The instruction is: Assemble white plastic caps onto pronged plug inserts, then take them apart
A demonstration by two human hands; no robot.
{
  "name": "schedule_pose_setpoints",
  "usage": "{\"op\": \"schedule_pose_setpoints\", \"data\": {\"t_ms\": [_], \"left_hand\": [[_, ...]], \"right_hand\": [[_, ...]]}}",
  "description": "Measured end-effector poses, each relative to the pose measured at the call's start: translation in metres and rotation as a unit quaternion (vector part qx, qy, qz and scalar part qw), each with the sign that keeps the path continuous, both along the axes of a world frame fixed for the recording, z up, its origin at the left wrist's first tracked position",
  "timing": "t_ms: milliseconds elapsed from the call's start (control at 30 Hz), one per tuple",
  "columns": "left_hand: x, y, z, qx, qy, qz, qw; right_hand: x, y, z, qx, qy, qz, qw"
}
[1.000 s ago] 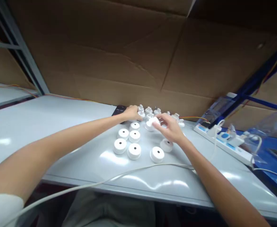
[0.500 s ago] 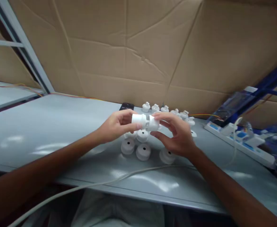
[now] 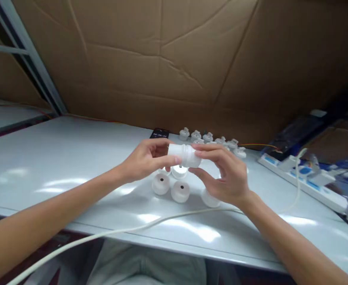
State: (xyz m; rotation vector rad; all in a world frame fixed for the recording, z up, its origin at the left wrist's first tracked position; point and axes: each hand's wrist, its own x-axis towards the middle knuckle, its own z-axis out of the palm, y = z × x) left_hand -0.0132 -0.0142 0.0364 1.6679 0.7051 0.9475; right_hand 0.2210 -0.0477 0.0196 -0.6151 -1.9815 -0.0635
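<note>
Above the table I hold a white plastic cylinder (image 3: pixel 184 154) lying sideways, made of two parts that meet at a ridged collar. My left hand (image 3: pixel 146 160) pinches its left part between thumb and fingers. Around the right part, the thumb and fingers of my right hand (image 3: pixel 224 170) are closed. Just below stand several white round caps (image 3: pixel 180 192), each with a dark hole in its top. Part of this group is hidden by my hands. Behind my right hand several small white fittings (image 3: pixel 209 137) with raised tabs stand along the cardboard.
A phone (image 3: pixel 159 133) showing a timer lies at the back. On the right a white power strip (image 3: pixel 304 178) holds plugs and cords. One pale cable (image 3: pixel 150 223) crosses the table's front edge. A cardboard sheet (image 3: pixel 138 71) walls off the back.
Between my hands the gap in the cylinder has closed, and its two parts now meet. The lighting on the table and arms looks different. Both hands stay nearly in place.
</note>
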Motion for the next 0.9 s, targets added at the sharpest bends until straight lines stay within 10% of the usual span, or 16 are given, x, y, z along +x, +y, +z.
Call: {"op": "schedule_pose_setpoints", "data": {"t_ms": [267,567,767,900], "left_hand": [[0.001,-0.002,-0.002,-0.016,0.004,-0.01,1.0],[0.001,-0.003,-0.006,0.055,0.024,-0.01,0.998],[-0.001,-0.006,-0.011,0.267,0.105,0.05,0.957],[-0.001,-0.009,-0.017,0.387,0.154,0.079,0.906]], "right_hand": [[0.0,-0.003,0.002,0.016,-0.012,-0.011,1.0],[0.0,-0.003,-0.004,-0.185,0.095,0.044,0.977],[0.002,0.004,-0.001,-0.355,0.172,0.09,0.915],[0.001,0.007,0.003,-0.544,0.202,0.139,0.802]]}}
